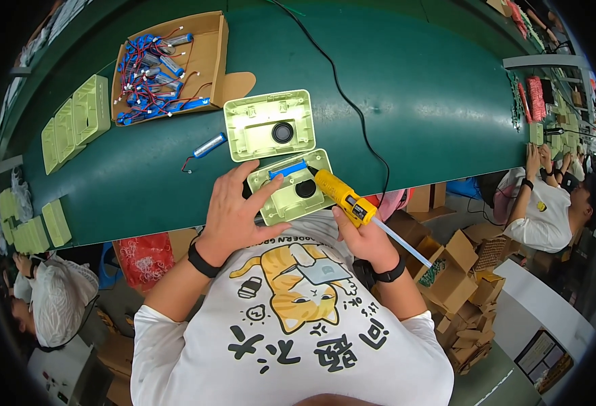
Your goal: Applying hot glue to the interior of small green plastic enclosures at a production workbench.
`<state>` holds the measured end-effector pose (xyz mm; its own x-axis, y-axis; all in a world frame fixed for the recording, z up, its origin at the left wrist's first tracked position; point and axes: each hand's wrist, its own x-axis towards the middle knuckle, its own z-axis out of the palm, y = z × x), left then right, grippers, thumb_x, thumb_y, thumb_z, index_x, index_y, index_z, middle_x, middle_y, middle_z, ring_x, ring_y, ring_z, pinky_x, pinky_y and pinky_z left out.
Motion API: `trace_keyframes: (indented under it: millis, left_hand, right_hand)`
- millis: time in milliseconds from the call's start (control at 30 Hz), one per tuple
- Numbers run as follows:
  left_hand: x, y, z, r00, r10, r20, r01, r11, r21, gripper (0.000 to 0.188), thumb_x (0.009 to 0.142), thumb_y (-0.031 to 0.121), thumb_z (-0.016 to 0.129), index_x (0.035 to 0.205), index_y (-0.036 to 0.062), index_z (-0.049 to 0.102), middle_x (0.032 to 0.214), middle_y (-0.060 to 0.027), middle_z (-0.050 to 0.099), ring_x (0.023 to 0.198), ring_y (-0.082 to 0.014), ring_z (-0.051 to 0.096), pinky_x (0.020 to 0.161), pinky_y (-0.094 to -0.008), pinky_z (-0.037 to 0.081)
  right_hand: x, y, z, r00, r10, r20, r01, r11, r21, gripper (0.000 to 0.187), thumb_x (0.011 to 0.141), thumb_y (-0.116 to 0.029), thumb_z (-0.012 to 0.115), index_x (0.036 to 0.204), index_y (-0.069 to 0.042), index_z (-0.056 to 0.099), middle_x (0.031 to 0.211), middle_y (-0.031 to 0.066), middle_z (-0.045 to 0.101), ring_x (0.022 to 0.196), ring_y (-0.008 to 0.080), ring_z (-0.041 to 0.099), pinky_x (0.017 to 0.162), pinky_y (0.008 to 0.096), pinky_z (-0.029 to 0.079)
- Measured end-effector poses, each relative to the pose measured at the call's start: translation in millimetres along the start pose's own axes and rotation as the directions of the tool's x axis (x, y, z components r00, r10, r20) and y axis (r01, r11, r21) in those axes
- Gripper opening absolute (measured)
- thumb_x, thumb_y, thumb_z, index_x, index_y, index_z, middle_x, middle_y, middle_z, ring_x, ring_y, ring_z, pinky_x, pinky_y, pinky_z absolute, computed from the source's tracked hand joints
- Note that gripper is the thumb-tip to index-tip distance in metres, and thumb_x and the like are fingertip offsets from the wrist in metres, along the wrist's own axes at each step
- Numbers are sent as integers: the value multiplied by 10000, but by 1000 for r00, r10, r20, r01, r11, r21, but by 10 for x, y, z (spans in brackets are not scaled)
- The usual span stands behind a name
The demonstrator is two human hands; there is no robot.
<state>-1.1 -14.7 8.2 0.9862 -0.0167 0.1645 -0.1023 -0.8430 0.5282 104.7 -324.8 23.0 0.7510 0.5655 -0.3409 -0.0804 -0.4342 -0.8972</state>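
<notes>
My right hand (367, 238) grips a yellow hot glue gun (340, 195), with a glue stick (399, 240) poking out of its back end. The gun's dark nozzle points at one end of a blue cylindrical battery (288, 169), which lies in a light green plastic housing (286, 208) that has a round black part. My left hand (238, 206) steadies this housing at its left side, thumb along the near edge and a fingertip by the battery. Just beyond sits a second green housing (269, 143) with a round black ring (282, 132). A loose blue battery (209, 145) with wires lies on the table to the left.
An open cardboard box (219, 61) full of wired blue batteries stands at the far left, beside a row of green housings (74, 122). A black cable (345, 91) crosses the green table (433, 108). Other people work at both sides. Cardboard boxes (457, 271) lie below right.
</notes>
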Motion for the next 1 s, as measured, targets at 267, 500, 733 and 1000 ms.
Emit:
trace_keyframes:
  millis: [267, 500, 733, 1000]
  left_hand:
    - [-5, -47, 50, 1000, 5, -9, -6, 999, -48, 904, 798, 587, 1021, 1595, 231, 787, 1638, -190, 606, 1411, -442, 603, 1192, -583, 462]
    - [-25, -176, 64, 994, 36, -102, -54, 983, -175, 801, 798, 592, 1036, 1423, 145, 811, 1651, -186, 639, 1394, -455, 633, 1184, -589, 495]
    - [-54, -212, 106, 989, 32, -143, -63, 972, -224, 731, 773, 563, 1068, 1272, 108, 790, 1624, -181, 666, 1389, -442, 662, 1173, -567, 514]
    - [-55, -240, 100, 988, 44, -150, -79, 969, -233, 722, 787, 566, 1062, 1274, 111, 785, 1621, -179, 664, 1398, -431, 668, 1171, -563, 512]
  right_hand:
    - [-43, -558, -136, 999, 1, 36, 2, 996, -92, 191, 1127, -154, 761, 1229, 2, 800, 1045, 208, 781, 854, 411, 774, 742, 457, 589]
    - [114, -730, 144, 991, -88, 99, 108, 970, -218, 201, 1108, -184, 782, 1195, -5, 752, 975, 212, 756, 851, 463, 759, 742, 487, 601]
    - [206, -877, 332, 987, -53, 149, 90, 962, -257, 200, 1095, -187, 789, 1146, -2, 735, 928, 223, 754, 795, 495, 744, 687, 525, 585]
    - [168, -997, 412, 987, -42, 154, 100, 914, -393, 213, 1104, -168, 762, 1225, 7, 762, 944, 226, 781, 802, 487, 767, 696, 536, 610]
